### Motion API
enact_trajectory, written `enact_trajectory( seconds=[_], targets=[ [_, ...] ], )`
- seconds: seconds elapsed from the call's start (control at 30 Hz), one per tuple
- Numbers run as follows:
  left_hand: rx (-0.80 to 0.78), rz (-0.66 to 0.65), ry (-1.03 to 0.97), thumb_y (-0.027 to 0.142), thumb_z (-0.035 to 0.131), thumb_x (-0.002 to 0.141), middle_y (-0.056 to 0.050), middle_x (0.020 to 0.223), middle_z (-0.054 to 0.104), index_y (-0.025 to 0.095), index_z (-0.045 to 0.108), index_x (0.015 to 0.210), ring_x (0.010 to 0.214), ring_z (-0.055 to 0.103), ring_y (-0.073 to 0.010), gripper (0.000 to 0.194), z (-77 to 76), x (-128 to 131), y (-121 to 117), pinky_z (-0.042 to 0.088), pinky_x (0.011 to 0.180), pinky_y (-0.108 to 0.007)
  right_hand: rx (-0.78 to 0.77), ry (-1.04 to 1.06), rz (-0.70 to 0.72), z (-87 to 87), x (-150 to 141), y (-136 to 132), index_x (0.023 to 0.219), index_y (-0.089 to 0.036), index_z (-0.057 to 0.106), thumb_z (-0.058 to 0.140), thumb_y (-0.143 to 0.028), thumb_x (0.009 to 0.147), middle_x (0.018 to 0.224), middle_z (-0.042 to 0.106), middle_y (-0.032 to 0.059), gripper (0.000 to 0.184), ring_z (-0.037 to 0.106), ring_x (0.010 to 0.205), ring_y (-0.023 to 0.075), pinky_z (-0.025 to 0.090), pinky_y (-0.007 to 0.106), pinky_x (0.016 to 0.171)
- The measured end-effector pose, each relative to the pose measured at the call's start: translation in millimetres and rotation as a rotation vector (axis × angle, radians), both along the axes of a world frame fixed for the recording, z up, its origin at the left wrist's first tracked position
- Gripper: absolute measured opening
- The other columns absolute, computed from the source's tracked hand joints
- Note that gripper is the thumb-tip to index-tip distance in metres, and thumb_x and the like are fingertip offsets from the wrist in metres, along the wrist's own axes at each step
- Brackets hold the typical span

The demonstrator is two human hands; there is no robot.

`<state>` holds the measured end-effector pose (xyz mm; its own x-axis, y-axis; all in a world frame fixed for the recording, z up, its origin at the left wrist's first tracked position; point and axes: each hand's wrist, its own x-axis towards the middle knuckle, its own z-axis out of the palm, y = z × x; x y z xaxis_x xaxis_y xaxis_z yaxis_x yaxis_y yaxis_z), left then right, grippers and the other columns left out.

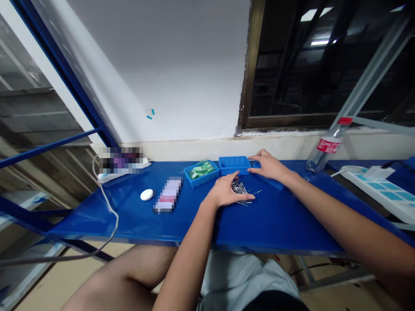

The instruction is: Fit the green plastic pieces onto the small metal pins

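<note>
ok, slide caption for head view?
Left hand curved around a pile of thin metal pieces on a blue table, right hand beside a blue bin; a second bin holds something green.

No text readable from where I'm standing. Clear bottle (330,142) wearing red label (328,147); white lettering showing, characters blurring too much for reading wording or brand. Flat pale object (168,193) on table (136,222) lying under pixelation, any marking being hidden. White power strip (385,186), right side, showing pale-blue panels, any print being too small for reading.
</note>
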<state>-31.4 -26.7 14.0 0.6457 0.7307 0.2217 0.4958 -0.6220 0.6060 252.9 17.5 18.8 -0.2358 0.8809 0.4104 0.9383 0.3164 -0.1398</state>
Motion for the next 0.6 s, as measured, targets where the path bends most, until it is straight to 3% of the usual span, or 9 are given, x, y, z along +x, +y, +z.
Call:
enact_trajectory(
  seconds=[0.13, 0.27, 0.37, 0.47, 0.6],
  targets=[
    [-0.011, 0.008, -0.008, 0.086, 0.070, 0.071, -0.013, 0.163, 0.047, 0.024, 0.038, 0.162, 0.149, 0.046, -0.0370, 0.116, 2.4, 0, -1, 0.040, 0.122, -0.051, -0.033, 0.020, 0.034, -2.6, 8, -2, 0.130, -0.022, 0.072, 0.073, -0.039, 0.091, 0.106, 0.070, 0.0117, 0.043, 0.070, 0.093, 0.0276, 0.056, 0.040, 0.090],
    [0.007, -0.004, -0.003, 0.087, 0.067, 0.074, -0.013, 0.160, 0.051, 0.025, 0.037, 0.162, 0.148, 0.048, -0.0350, 0.112, 1.7, 0, 0, 0.041, 0.121, -0.050, -0.045, 0.075, 0.053, -5.9, 13, -4, 0.139, -0.021, 0.066, 0.069, -0.031, 0.092, 0.098, 0.076, 0.0068, 0.047, 0.070, 0.081, 0.0237, 0.055, 0.035, 0.079],
    [0.045, 0.000, 0.031, 0.089, 0.065, 0.073, -0.014, 0.161, 0.050, 0.024, 0.038, 0.162, 0.148, 0.047, -0.0357, 0.113, 1.1, 0, -1, 0.040, 0.121, -0.052, -0.033, 0.041, 0.097, -6.5, 12, -9, 0.133, -0.022, 0.070, 0.065, -0.029, 0.094, 0.100, 0.077, 0.0077, 0.039, 0.071, 0.084, 0.0249, 0.055, 0.036, 0.082],
    [0.114, 0.005, 0.081, 0.091, 0.063, 0.073, -0.014, 0.159, 0.052, 0.024, 0.043, 0.159, 0.148, 0.045, -0.0376, 0.112, 2.2, 1, -3, 0.036, 0.123, -0.057, -0.029, 0.022, 0.123, -5.9, 8, -17, 0.139, -0.022, 0.066, 0.062, -0.028, 0.097, 0.107, 0.077, 0.0096, 0.043, 0.072, 0.090, 0.0268, 0.057, 0.040, 0.087],
    [0.328, -0.077, 0.100, 0.090, 0.062, 0.074, -0.012, 0.156, 0.055, 0.027, 0.050, 0.155, 0.151, 0.041, -0.0372, 0.103, 6.7, 9, -16, 0.015, 0.131, -0.061, -0.003, 0.014, 0.137, -6.1, 1, -25, 0.144, -0.021, 0.062, 0.059, -0.037, 0.101, 0.127, 0.074, 0.0135, 0.047, 0.071, 0.110, 0.0306, 0.055, 0.045, 0.101]
  ],
)
